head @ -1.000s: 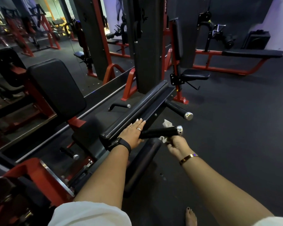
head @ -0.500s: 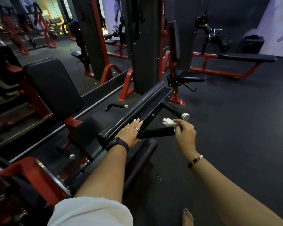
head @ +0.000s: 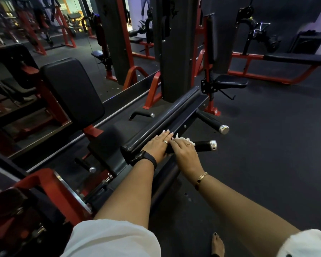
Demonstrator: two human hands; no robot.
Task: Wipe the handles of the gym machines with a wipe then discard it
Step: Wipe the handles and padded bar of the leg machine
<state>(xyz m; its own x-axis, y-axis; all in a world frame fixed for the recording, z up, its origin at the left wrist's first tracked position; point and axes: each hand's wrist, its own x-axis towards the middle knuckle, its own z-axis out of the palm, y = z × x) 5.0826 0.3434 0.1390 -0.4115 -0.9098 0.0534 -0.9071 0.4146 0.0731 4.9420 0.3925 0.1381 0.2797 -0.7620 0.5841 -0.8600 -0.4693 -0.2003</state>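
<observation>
Bunching up white between fingers and grip, the wipe (head: 184, 140) sits on top of the near handle (head: 202, 146), at its inner end close to the frame. Only a ragged edge of it shows past the knuckles. It looks thin, soft and almost weightless, probably damp, so it will fold or tear rather than resist. It is best kept wadded against the palm and pinched by the fingertips so it does not slip off mid-stroke.

The handle is a stiff black bar fixed to the machine, seemingly rubber-sleeved, ending in a shiny metal cap (head: 213, 145). The sleeve should give friction; the cap will likely be slick.

The right hand (head: 185, 154) lies over the bar with its fingers curled down around it, pressing the wipe onto it. The left hand (head: 157, 145) rests flat, fingers straight and together, on the long black pad (head: 167, 123) just beside, holding nothing and apparently steadying.

A second handle (head: 212, 122) juts out farther along, apart from both hands, and seems to await wiping. Dark floor (head: 267, 164) lies beneath.
</observation>
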